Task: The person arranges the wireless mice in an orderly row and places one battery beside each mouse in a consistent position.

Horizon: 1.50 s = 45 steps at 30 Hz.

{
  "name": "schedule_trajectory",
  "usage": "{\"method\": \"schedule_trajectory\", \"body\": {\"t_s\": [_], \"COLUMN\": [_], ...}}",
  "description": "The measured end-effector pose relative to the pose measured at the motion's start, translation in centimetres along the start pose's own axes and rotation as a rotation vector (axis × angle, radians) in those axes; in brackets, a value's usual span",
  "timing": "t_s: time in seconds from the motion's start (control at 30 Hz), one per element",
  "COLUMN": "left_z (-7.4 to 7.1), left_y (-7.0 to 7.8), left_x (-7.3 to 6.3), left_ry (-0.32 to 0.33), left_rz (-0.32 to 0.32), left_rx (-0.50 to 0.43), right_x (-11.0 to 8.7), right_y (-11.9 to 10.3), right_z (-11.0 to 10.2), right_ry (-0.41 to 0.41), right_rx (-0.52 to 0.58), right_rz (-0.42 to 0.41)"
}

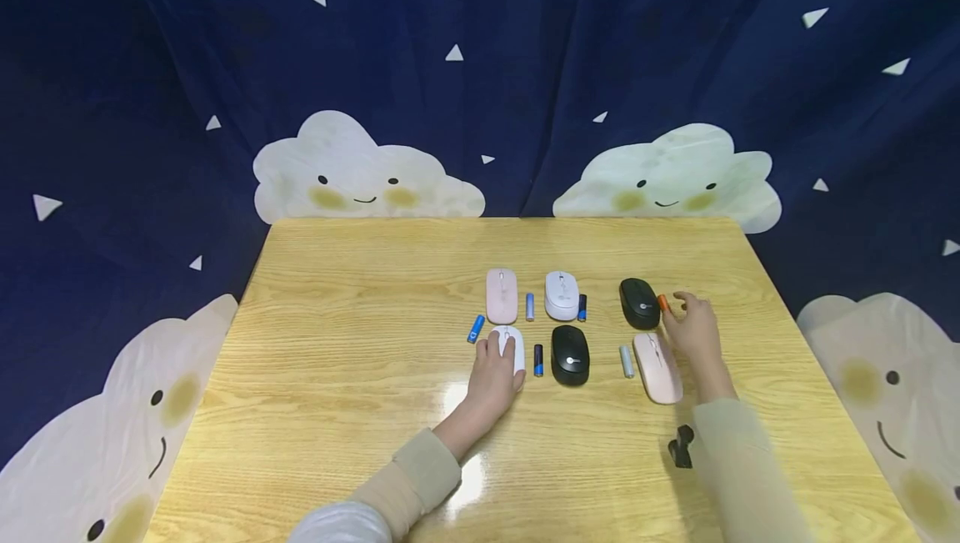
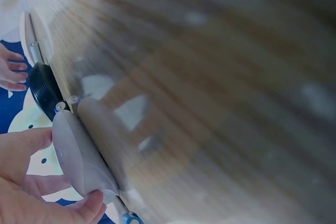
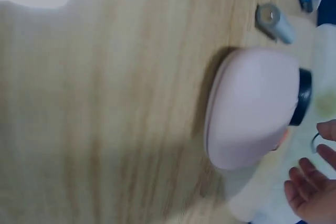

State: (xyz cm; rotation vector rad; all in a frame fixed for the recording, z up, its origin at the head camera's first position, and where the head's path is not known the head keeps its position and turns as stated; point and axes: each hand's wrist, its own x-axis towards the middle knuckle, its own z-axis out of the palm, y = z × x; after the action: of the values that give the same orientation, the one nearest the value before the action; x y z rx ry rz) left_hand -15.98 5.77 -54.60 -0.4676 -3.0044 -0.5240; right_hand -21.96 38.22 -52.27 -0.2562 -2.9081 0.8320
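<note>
A white computer mouse (image 1: pixel 513 341) lies on the table, and my left hand (image 1: pixel 492 378) covers it from the near side. In the left wrist view the thumb and fingers grip that white mouse (image 2: pixel 79 153) by its sides. My right hand (image 1: pixel 694 329) is over the right side, fingers spread and slightly bent, holding nothing. An orange battery (image 1: pixel 663 303) stands nearest its fingertips, beside a black mouse (image 1: pixel 640 304); whether they touch is unclear. Just below that hand lies a pink mouse (image 1: pixel 657 368), large in the right wrist view.
Between the hands are another black mouse (image 1: pixel 570 355), a grey battery (image 1: pixel 627 361) and a dark battery (image 1: pixel 538 359). Farther back lie a pink mouse (image 1: pixel 502 296), a white mouse (image 1: pixel 562 295), and batteries in light blue (image 1: pixel 529 307), dark blue (image 1: pixel 582 308) and blue (image 1: pixel 476 328).
</note>
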Motion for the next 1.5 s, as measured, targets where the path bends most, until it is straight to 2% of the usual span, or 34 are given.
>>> {"method": "schedule_trajectory", "body": {"t_s": [0.33, 0.57, 0.73, 1.03, 1.37, 1.5], "left_z": [0.2, 0.3, 0.2, 0.0, -0.2, -0.7], "left_y": [0.0, -0.1, -0.1, -0.3, -1.0, -1.6], "left_x": [0.0, 0.1, 0.2, 0.3, 0.5, 1.0], "left_ry": [0.012, 0.011, -0.013, -0.039, -0.036, 0.006], "left_rz": [0.001, 0.003, -0.007, -0.007, 0.020, 0.025], "left_rx": [-0.013, -0.006, -0.014, 0.001, -0.031, -0.081], "right_x": [-5.5, -7.7, -8.4, -9.1, -9.2, -9.3], "right_y": [-1.9, -1.8, -1.6, -1.5, -1.2, -1.2], "right_z": [-0.4, 0.3, 1.1, 2.0, 2.7, 2.7], "right_ry": [-0.071, -0.102, -0.082, -0.034, 0.025, 0.021], "right_rx": [-0.065, -0.095, -0.099, -0.044, -0.055, -0.056], "right_rz": [-0.038, -0.046, -0.054, -0.048, -0.028, -0.018]}}
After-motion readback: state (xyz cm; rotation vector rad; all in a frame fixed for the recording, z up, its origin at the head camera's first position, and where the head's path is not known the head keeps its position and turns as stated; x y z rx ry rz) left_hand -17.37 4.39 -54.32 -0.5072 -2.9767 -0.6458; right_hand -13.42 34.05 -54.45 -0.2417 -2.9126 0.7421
